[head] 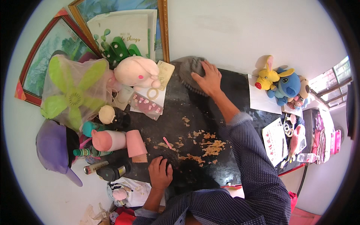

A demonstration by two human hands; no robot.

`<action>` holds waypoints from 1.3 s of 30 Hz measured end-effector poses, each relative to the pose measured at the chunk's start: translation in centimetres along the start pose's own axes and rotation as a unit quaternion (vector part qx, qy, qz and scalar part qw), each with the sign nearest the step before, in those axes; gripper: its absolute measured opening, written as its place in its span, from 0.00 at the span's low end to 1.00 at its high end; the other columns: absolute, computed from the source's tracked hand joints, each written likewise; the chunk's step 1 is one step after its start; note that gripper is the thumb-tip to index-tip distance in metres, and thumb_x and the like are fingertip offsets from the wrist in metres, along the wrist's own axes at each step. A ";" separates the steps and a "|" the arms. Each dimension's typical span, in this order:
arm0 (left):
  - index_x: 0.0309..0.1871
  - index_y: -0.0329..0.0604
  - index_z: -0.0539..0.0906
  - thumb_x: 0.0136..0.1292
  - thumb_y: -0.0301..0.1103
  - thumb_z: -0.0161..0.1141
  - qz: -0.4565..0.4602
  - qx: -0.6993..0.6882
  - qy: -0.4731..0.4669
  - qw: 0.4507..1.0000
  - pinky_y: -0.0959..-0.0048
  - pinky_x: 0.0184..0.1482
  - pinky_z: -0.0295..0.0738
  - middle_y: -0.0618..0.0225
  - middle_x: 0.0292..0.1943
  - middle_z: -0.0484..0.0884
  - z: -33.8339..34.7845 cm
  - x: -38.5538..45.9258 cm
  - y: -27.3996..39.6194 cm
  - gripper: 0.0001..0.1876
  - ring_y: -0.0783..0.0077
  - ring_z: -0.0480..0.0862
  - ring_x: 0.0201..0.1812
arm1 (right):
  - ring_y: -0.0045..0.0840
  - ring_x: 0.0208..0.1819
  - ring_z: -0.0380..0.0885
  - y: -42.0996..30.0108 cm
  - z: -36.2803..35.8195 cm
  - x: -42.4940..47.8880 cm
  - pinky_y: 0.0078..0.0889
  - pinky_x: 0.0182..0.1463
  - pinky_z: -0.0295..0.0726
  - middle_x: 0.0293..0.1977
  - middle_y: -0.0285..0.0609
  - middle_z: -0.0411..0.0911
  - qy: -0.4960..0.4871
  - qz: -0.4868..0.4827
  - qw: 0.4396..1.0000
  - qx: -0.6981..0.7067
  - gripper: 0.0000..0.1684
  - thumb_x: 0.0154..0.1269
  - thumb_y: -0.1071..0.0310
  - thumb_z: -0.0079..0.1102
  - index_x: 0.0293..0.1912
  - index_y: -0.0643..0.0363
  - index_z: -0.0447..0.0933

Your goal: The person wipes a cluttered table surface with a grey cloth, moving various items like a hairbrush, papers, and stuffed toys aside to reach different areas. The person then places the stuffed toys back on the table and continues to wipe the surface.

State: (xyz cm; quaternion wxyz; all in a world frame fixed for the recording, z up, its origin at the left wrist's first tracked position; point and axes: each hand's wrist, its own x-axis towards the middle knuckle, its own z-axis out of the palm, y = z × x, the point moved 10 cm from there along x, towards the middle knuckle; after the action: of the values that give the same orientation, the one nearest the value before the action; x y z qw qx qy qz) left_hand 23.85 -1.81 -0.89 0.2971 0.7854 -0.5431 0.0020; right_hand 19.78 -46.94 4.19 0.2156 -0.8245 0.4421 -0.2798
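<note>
My right hand point(208, 78) reaches to the back of the worn black tabletop point(180, 118) and presses a bunched grey cloth point(192, 72) near the wall, thumb and fingers spread over it. Part of the cloth is hidden under the palm. My left hand point(160, 172) holds nothing and rests at the table's front left, fingers slightly bent. Just beyond it stands a pink cup point(136, 143) on a small brown piece. A thin pink hair clip point(167, 142) lies between the hands, beside patches of peeled paint point(213, 148).
Left stand a bagged fan point(74, 97), a purple cap point(53, 146), a pink-and-white bottle point(109, 140) and a white plush toy point(136, 71). Framed pictures point(166, 31) lean behind. Right are plush toys point(287, 84), a printed sheet point(275, 142) and a clear plastic container point(306, 157).
</note>
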 end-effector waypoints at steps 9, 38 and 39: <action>0.57 0.39 0.81 0.68 0.37 0.67 -0.030 0.034 -0.036 0.998 0.47 0.61 0.71 0.52 0.59 0.79 0.3 0.2 0.5 0.18 0.41 0.78 0.59 | 0.46 0.75 0.65 -0.3 7.8 1.5 0.59 0.77 0.58 0.74 0.45 0.71 0.001 -0.060 0.987 -0.150 0.42 0.62 0.47 0.68 0.72 0.53 0.74; 0.56 0.38 0.83 0.70 0.33 0.63 -0.023 -0.061 -0.018 0.998 0.50 0.66 0.66 0.55 0.60 0.77 0.0 0.1 -0.3 0.15 0.45 0.74 0.63 | 0.40 0.59 0.73 -9.2 1.6 -29.9 0.50 0.58 0.68 0.57 0.39 0.76 -0.146 -0.107 0.978 -0.107 0.41 0.44 0.53 0.82 0.60 0.47 0.79; 0.56 0.38 0.83 0.70 0.33 0.63 -0.025 -0.059 -0.018 0.998 0.50 0.66 0.66 0.55 0.61 0.77 -0.1 0.1 -0.4 0.15 0.46 0.74 0.63 | 0.41 0.61 0.72 -9.1 2.2 -27.9 0.51 0.60 0.68 0.59 0.42 0.75 -0.131 -0.090 0.980 -0.121 0.40 0.47 0.52 0.80 0.61 0.48 0.78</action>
State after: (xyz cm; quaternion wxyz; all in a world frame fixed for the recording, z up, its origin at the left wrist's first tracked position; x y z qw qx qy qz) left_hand 24.22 -1.74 -0.99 0.3330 0.7796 -0.5279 -0.0516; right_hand 14.14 -18.35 0.44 0.1440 -0.9106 0.3643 -0.1320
